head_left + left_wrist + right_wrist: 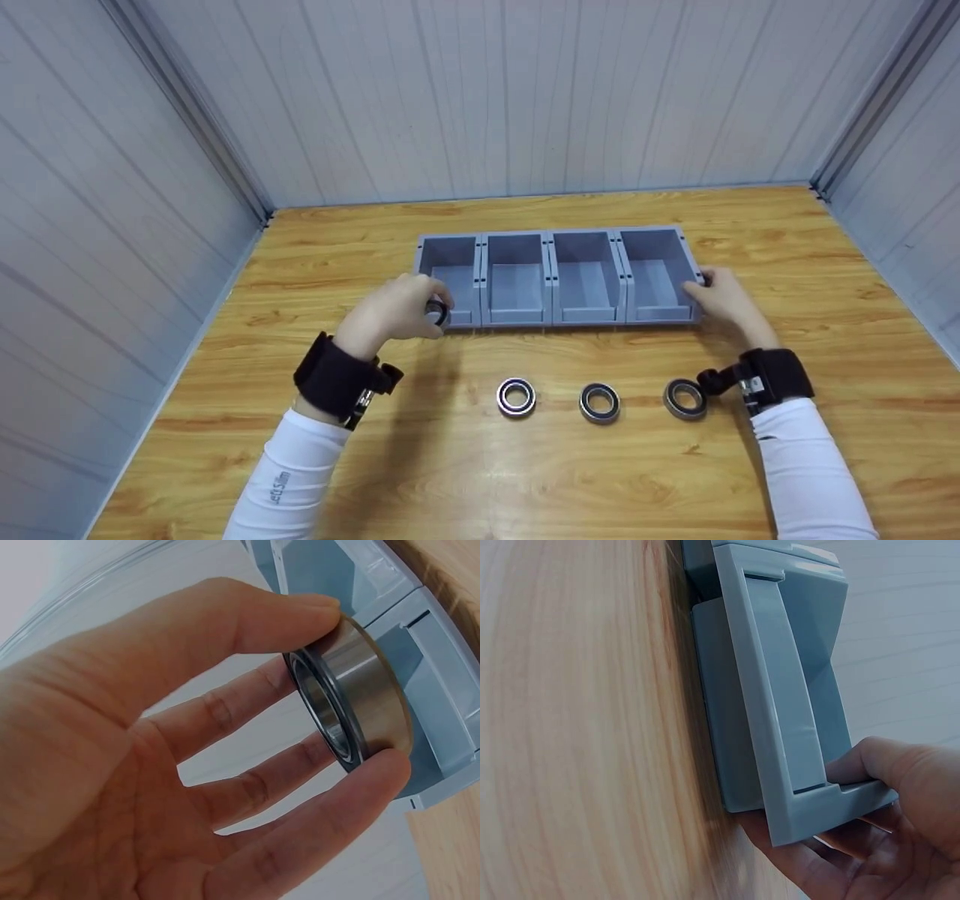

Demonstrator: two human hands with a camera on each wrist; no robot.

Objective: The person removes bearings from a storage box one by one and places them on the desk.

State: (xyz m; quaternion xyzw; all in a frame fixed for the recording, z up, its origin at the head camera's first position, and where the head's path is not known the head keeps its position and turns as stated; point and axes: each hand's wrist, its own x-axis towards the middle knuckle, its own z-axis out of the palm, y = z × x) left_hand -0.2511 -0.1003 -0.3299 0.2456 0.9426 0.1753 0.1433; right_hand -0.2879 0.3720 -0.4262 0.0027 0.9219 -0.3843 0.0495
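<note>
Between thumb and fingers, my left hand (399, 306) pinches a ball bearing (360, 686) with a steel outer ring and a dark seal. In the head view that bearing is held at the front of the leftmost bin (455, 259) of a grey row of joined bins. My right hand (727, 301) grips the side wall of the rightmost bin (769, 712), its thumb inside and its fingers outside and beneath. On the table in front of the bins lie three more bearings: a left one (516, 397), a middle one (599, 403) and a right one (685, 399).
The bins stand on a wood-grain table (570, 480). Pale panel walls (525, 97) enclose it at the back and both sides. The right bearing lies close to the camera strapped on the right wrist (712, 381) in the head view.
</note>
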